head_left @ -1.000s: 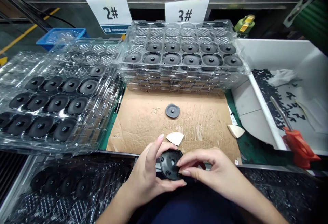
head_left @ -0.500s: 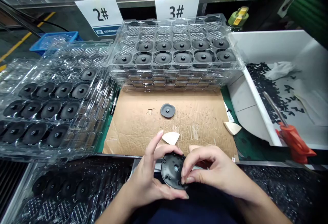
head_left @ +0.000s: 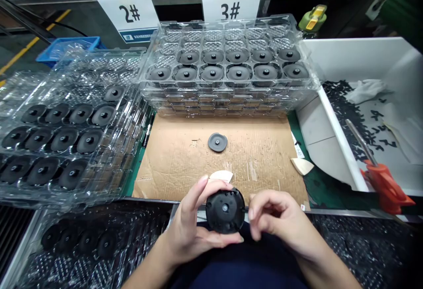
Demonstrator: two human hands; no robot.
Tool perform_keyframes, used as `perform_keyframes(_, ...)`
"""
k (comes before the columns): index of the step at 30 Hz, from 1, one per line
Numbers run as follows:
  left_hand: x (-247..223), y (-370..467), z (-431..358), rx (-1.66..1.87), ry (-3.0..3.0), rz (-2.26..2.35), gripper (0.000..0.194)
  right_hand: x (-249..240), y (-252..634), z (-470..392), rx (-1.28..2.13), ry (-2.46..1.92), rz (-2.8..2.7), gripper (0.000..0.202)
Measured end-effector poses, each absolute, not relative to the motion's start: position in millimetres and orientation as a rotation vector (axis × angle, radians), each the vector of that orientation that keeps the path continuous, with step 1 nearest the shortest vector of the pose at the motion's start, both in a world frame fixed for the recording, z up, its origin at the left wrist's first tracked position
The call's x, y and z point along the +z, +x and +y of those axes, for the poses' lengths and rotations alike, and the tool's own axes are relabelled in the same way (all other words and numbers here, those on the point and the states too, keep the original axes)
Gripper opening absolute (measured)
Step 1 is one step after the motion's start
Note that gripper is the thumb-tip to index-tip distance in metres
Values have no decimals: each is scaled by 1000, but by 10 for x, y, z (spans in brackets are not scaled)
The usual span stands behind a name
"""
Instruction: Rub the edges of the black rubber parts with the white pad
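My left hand (head_left: 194, 218) grips a round black plastic disc (head_left: 224, 212) by its rim, thumb below and fingers above. The disc's face is turned toward me, with a small light hub at its centre and little dark bumps near the upper edge. Just right of the disc, apart from it, is my right hand (head_left: 277, 216), its fingers curled in toward the thumb. Whatever those fingertips pinch, if anything, is too small to make out. Another black disc (head_left: 217, 142) lies on the cardboard sheet (head_left: 178, 148), and a pale wedge-shaped piece (head_left: 222, 175) sits partly behind my left fingers.
Clear plastic trays (head_left: 228, 90) holding black discs are stacked at the back, and more trays (head_left: 109, 148) stand at left. On the right, a white bin (head_left: 333, 135) contains small black parts, with an orange-handled tool (head_left: 385, 183) at its edge. A second wedge (head_left: 302, 166) lies nearby.
My right hand has drawn away from the disc's edge to the right. The disc in my left hand has turned, its bumps now near the top.
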State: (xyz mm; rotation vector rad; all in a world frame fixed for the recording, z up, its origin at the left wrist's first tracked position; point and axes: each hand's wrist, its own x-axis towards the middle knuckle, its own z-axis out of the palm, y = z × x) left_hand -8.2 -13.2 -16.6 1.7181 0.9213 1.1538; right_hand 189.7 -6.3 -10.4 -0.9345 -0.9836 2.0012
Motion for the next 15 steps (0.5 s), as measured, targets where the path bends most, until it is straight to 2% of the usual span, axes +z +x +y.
perform_keyframes(2, -168, -100, -120, 1163, 1749, 939, 109, -128, 1911, -71, 1926, -965, -1034, 16)
perform_keyframes(6, -189, -149, -95, 1207, 1833, 946, 109, -82, 1898, -72, 1703, -1023, -1183, 4)
perform_keyframes(11, -232, -182, -55, 1289, 1975, 875, 112, 46, 1831, -94, 1623, -1068, -1424, 18)
perform_keyframes(15, -243, -177, -49, 1267, 1953, 888, 111, 97, 1786, -94, 1615, -1072, -1603, 20)
